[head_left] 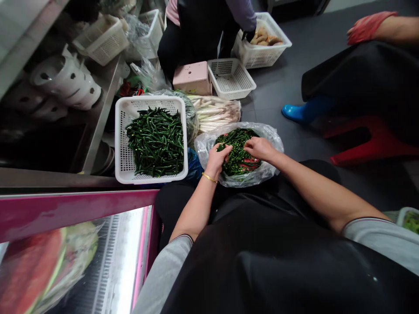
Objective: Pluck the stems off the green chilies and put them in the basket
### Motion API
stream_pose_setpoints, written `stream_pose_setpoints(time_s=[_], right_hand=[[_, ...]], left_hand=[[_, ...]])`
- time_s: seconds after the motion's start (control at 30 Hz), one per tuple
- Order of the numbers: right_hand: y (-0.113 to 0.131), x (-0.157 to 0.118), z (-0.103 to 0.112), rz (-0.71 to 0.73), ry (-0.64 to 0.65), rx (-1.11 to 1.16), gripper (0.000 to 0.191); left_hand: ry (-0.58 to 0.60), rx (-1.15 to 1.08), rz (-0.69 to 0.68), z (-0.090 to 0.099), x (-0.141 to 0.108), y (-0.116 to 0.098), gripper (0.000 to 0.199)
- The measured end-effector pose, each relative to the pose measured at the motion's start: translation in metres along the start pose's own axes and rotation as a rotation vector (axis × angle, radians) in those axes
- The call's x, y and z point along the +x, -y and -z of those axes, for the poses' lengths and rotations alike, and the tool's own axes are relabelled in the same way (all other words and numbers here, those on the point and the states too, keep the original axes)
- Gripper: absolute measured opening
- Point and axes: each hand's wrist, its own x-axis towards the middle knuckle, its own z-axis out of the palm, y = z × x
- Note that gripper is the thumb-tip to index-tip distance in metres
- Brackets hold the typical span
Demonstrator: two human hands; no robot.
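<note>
Green chillies (237, 148) heaped in a clear plastic bag (270, 141) resting on the lap (183, 205). Left hand (216, 160), wearing a gold bangle (209, 177), and right hand (260, 148) both reach into the heap, fingers curled downward; whether they grip any chillies is hard to tell. White plastic basket (118, 139) holding more chillies (155, 141) stands just beside the bag.
</note>
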Motion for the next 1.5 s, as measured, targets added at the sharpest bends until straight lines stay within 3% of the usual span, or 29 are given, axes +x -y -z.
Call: stream_pose_setpoints(time_s=[0.13,0.23,0.33,0.43,0.53,0.6,0.7,0.83,1.03,1.1,1.23,1.33,1.5], right_hand=[[0.003,-0.014,-0.028,0.005,0.257,-0.193,0.033],[0.004,-0.020,-0.039,-0.035,0.331,-0.257,0.035],[0.010,-0.022,-0.020,-0.038,0.270,-0.168,0.033],[0.024,-0.022,0.010,0.055,0.100,-0.015,0.029],[0.038,-0.022,0.022,0.120,-0.029,0.136,0.032],[0.046,-0.021,0.012,0.087,0.002,0.188,0.036],[0.056,-0.021,-0.018,0.029,0.155,0.068,0.040],[0.052,-0.017,-0.040,0.016,0.234,-0.063,0.034],[-0.016,-0.004,-0.002,-0.240,0.076,0.066,0.029],[-0.027,-0.005,0.006,-0.277,0.016,0.173,0.027],[-0.008,-0.013,-0.006,-0.328,-0.094,0.601,0.031],[0.018,-0.019,-0.020,-0.247,-0.096,0.865,0.036],[0.023,-0.013,-0.008,0.015,-0.114,0.762,0.030]], left_hand=[[-0.007,-0.062,-0.019,0.019,0.002,-0.008,0.035],[-0.008,-0.034,-0.010,0.024,-0.003,-0.006,0.035],[0.000,0.047,-0.012,0.012,-0.009,0.004,0.035],[0.048,0.114,-0.036,-0.004,-0.012,0.013,0.037],[0.082,0.080,-0.045,-0.003,-0.011,0.008,0.038],[0.022,0.009,-0.038,0.010,-0.009,-0.004,0.038],[-0.047,-0.083,-0.011,0.035,-0.008,-0.024,0.036],[-0.004,-0.081,0.024,0.047,-0.011,-0.033,0.031],[0.038,0.008,0.108,0.028,-0.006,-0.005,0.025],[0.025,0.016,0.116,0.016,-0.006,0.008,0.025],[-0.030,-0.020,0.109,-0.012,-0.006,0.024,0.030],[-0.050,-0.055,0.096,-0.023,0.002,0.026,0.031],[0.065,0.107,0.098,-0.016,0.019,0.012,0.027]])
